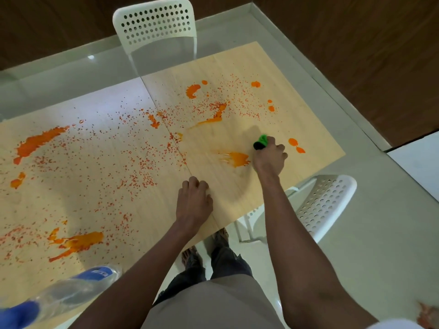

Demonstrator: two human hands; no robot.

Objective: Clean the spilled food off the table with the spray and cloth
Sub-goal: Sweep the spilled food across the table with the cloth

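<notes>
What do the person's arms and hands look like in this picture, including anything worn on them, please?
Both arms are bare from the upper arm down, with no sleeves visible. The left hand and right hand wear no gloves, rings, watch or bracelets.

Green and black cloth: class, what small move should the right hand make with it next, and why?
Probably sweep the green and black cloth left across the orange smear beside it. The right hand already grips the cloth on the wooden table, and that smear lies closest, partly streaked; the left hand rests on the table.
</notes>
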